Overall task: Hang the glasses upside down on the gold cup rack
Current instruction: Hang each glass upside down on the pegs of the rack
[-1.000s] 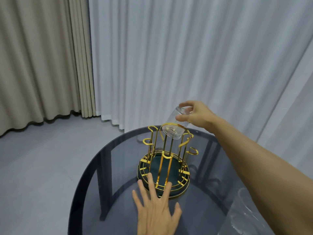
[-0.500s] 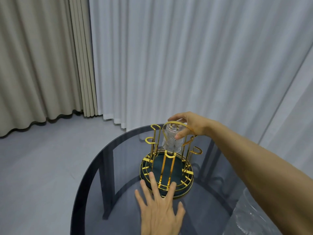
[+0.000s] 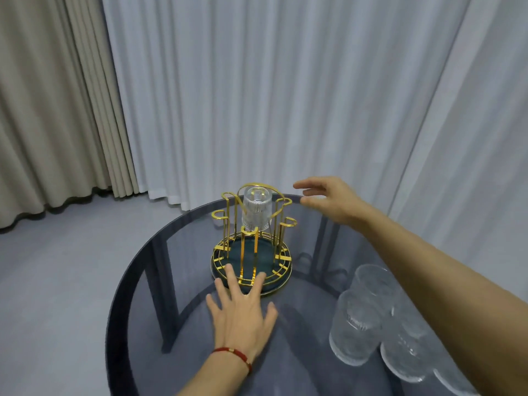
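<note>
The gold cup rack stands on a round dark-green base near the table's far side. One ribbed clear glass hangs upside down on a rear prong of the rack. My right hand hovers open just right of the rack, apart from the glass. My left hand lies flat on the tabletop with spread fingers, its fingertips touching the rack's base. Several more ribbed glasses stand upright at the table's right front, partly hidden by my right forearm.
The round smoked-glass table has its edge close on the left, with grey floor beyond. White and beige curtains hang right behind the table.
My right hand lowered the tilted glass onto a rack prong, let go and drew back to the right. The view tipped down, bringing the standing glasses into sight.
</note>
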{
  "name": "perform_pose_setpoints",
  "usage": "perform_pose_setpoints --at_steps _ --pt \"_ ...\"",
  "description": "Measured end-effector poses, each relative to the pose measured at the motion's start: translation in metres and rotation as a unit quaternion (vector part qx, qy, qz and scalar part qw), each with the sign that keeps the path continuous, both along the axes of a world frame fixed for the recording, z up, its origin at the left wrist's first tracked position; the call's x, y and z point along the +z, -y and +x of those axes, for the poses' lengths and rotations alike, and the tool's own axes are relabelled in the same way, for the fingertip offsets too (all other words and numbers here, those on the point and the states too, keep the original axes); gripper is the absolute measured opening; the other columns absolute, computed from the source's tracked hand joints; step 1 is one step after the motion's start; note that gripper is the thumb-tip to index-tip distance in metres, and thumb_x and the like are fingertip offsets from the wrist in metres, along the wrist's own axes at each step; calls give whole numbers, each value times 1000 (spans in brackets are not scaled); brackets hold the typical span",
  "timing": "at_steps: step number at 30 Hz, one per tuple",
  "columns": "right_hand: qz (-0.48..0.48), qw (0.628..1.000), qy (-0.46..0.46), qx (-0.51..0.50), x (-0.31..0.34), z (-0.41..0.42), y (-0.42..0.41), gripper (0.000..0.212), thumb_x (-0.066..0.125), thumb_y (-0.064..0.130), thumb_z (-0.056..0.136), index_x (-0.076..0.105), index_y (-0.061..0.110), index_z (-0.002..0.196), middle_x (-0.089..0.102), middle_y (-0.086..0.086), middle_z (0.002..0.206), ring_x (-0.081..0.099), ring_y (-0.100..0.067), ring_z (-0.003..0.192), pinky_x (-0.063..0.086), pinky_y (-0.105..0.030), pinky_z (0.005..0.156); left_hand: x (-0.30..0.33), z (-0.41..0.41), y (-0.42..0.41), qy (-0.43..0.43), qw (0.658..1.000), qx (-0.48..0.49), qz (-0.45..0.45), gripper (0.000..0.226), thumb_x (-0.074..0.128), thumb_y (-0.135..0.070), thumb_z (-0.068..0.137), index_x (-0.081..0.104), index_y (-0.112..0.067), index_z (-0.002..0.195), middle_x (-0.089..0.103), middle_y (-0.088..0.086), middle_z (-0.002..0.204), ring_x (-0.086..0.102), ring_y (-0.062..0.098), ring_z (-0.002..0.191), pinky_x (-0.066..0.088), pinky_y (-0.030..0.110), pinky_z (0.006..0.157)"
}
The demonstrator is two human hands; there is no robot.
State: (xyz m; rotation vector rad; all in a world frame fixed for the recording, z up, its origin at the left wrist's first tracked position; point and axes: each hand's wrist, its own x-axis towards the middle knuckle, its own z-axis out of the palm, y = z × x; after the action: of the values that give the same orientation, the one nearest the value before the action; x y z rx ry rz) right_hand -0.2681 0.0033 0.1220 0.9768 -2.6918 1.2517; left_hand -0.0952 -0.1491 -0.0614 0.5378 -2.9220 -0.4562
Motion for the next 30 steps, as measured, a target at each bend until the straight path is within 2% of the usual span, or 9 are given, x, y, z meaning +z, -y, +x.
perform_pose_setpoints --at_steps 3,5,7,10,13,16,24,27,30 --pt "10 998 -55 -29 -2 50 -43 33 66 7 96 75 15 127 75 7 116 72 -13 114 52 -35 108 26 20 -21 -76 996 37 -15 54 55 -49 86 41 -25 133 34 17 147 40 38 132 46 52 100" --pt "2 996 -78 -47 -8 86 -69 30 67 8 95 77 16 122 78 5 117 72 -12 111 55 -31 103 37 31 -40 -188 982 -26 4 41 60 -44 83 46 -22 114 44 4 120 48 27 111 48 39 88" --pt "-27 993 -96 -70 -17 119 -91 27 67 9 95 79 18 117 79 6 113 72 -6 104 58 -25 94 47 36 -64 -245 953 -140 109 37 64 -39 83 49 -22 112 46 -3 112 50 20 107 45 32 91" --pt "-86 984 -98 -121 -38 163 -119 25 67 8 96 80 23 112 79 12 109 73 -6 97 59 -21 84 56 42 -104 -211 914 -240 248 63 68 -46 81 44 -22 134 45 -2 129 46 15 125 40 32 109" --pt "-161 970 -74 -167 -65 196 -137 28 66 3 95 79 26 105 80 17 100 75 -7 94 60 -24 83 51 38 -128 -187 917 -239 260 88 73 -49 78 30 -22 150 38 0 144 39 15 136 35 31 115" --pt "-193 962 -48 -187 -85 213 -143 33 65 0 94 78 29 100 79 21 99 76 -9 89 62 -29 81 46 29 -133 -181 921 -223 264 90 79 -38 80 27 -22 152 41 2 149 41 17 138 36 28 112" --pt "-194 969 -16 -153 -92 220 -131 30 67 8 97 76 34 109 77 19 105 73 -3 99 57 -17 81 76 39 -99 -308 886 -94 334 76 86 -46 64 46 -35 128 62 -7 115 59 6 108 50 28 90" --pt "-188 974 86 -98 -95 215 -99 32 63 24 103 63 33 134 64 15 136 60 8 123 50 -13 99 90 49 -67 -351 859 -62 367 72 82 -55 60 51 -38 122 64 -14 110 58 -6 103 51 25 87" --pt "-210 930 292 -75 -93 205 -54 46 48 44 108 47 28 152 57 2 151 61 -16 133 47 -38 116 90 53 -41 -366 823 -33 433 62 84 -51 63 57 -38 117 66 -7 109 61 1 103 57 41 90"
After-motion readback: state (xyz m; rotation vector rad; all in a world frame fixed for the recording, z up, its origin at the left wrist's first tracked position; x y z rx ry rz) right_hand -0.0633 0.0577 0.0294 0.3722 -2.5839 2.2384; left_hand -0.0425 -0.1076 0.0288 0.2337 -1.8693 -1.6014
